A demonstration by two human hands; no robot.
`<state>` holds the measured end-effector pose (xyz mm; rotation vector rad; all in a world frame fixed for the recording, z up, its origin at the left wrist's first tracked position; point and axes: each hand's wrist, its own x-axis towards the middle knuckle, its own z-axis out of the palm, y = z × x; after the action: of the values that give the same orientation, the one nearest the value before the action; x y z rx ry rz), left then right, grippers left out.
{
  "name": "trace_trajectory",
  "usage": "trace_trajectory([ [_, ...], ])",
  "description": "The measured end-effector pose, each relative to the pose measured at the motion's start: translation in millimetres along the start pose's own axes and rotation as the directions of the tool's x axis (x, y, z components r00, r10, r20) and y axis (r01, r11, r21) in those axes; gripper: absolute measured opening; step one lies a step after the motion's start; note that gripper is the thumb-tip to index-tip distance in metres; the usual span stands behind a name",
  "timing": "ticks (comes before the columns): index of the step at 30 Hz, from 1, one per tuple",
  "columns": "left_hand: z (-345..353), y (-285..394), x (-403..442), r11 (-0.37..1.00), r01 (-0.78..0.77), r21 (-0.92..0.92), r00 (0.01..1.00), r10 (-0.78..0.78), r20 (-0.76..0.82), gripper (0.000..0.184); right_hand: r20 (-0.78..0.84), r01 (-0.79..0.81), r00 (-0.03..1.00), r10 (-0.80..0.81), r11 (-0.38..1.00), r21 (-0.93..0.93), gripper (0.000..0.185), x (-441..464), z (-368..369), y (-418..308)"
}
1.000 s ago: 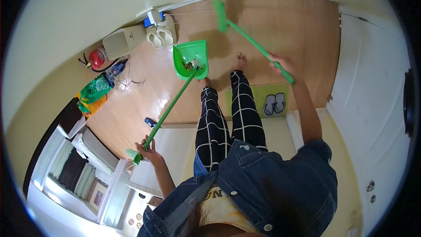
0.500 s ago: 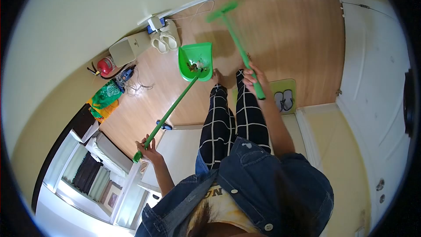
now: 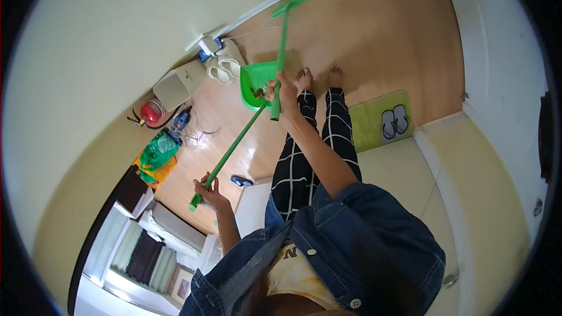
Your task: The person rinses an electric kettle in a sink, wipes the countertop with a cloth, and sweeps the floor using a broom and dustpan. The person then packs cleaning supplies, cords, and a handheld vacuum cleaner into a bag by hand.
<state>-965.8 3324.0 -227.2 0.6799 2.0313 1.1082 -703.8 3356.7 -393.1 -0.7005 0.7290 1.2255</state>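
Note:
My left hand (image 3: 212,191) is closed around the upper end of the long green handle (image 3: 233,147) of a dustpan. The green dustpan (image 3: 250,79) lies on the wooden floor in front of my feet, with some dark and light debris in it. My right hand (image 3: 283,93) grips the handle of a green broom (image 3: 292,4) near its end, and partly covers the dustpan's right side. The broom's head is beyond the dustpan, towards the wall; whether it touches the floor I cannot tell.
White shoes (image 3: 224,69), a bin (image 3: 171,90), a red fire extinguisher (image 3: 152,112) and bags (image 3: 158,155) line the wall at left. Loose cables (image 3: 199,133) lie nearby. Grey slippers (image 3: 394,122) rest on a green mat (image 3: 367,118). A white door (image 3: 497,41) is at right.
My right hand and the broom handle have swung left, over the dustpan's right side. The broom's head has changed angle. The view has turned, and both feet now show beside the dustpan.

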Motion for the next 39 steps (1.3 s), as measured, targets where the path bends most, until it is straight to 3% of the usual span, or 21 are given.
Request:
trace_trajectory([
  [2,10,0,5,1.000,-0.012,-0.008,0.999,0.012,0.051,0.029,0.065,-0.097,0.993,0.096,0.995,0.013,0.018,22,-6,5],
  [3,14,3,9,1.000,-0.016,-0.007,0.997,0.016,0.078,0.029,-0.021,-0.201,0.980,0.200,0.978,-0.060,0.014,50,-14,-4],
  [5,17,7,19,1.000,-0.004,0.023,0.997,0.002,0.080,0.029,0.228,-0.508,0.822,0.522,0.853,-0.119,0.010,126,-63,-33],
  [7,15,10,31,0.999,-0.009,0.046,0.994,0.004,0.110,0.029,0.422,-0.597,0.743,0.519,0.799,0.069,0.010,119,-79,-74],
  [9,13,9,30,0.999,-0.003,0.052,0.989,-0.005,0.150,0.029,0.235,-0.289,0.934,0.270,0.956,0.052,0.010,85,-104,-116],
  [11,25,16,35,0.999,-0.015,0.041,0.981,0.007,0.193,0.029,0.201,-0.191,0.964,0.173,0.979,0.075,0.014,89,-154,-149],
  [13,28,20,30,0.998,-0.026,0.050,0.975,0.014,0.221,0.029,0.028,-0.086,0.995,0.100,0.947,-0.311,0.019,53,-147,-182],
  [16,35,16,25,0.998,-0.021,0.053,0.969,0.008,0.248,0.029,-0.085,0.048,0.984,-0.155,0.701,-0.712,0.029,-21,-107,-171],
  [18,51,23,11,0.998,-0.035,0.045,0.964,0.022,0.264,0.029,-0.094,-0.021,0.993,-0.076,0.655,-0.755,0.035,-33,-97,-170],
  [20,67,26,3,0.998,-0.044,0.049,0.958,0.028,0.285,0.029,-0.042,-0.228,0.963,0.266,0.724,-0.651,0.037,0,-105,-196],
  [23,84,28,-7,0.996,-0.049,0.070,0.955,0.027,0.296,0.029,-0.084,-0.325,0.938,0.335,0.774,-0.543,0.030,88,-153,-258],
  [26,94,34,-27,0.992,-0.077,0.098,0.953,0.045,0.298,0.032,-0.130,-0.397,0.911,0.392,0.745,-0.537,0.022,57,-140,-334],
  [29,125,34,-55,0.984,-0.128,0.125,0.954,0.088,0.286,0.033,-0.054,-0.132,0.991,0.122,0.834,-0.537,0.021,28,-149,-367],
  [32,152,27,-59,0.990,-0.087,0.116,0.952,0.048,0.302,0.032,-0.072,-0.180,0.982,0.176,0.734,-0.655,0.037,-48,-110,-398],
  [34,177,22,-74,0.978,-0.184,0.097,0.919,0.137,0.369,0.029,-0.052,-0.132,0.987,0.149,0.597,-0.791,0.048,-97,-93,-430],
  [36,202,12,-83,0.979,-0.186,0.080,0.902,0.138,0.410,0.026,-0.111,-0.075,0.992,-0.062,0.417,-0.906,0.039,-141,-65,-455],
  [39,244,7,-111,0.967,-0.238,0.092,0.857,0.164,0.488,0.025,-0.125,-0.120,0.945,-0.303,0.034,-0.992,0.037,-132,-75,-502],
])
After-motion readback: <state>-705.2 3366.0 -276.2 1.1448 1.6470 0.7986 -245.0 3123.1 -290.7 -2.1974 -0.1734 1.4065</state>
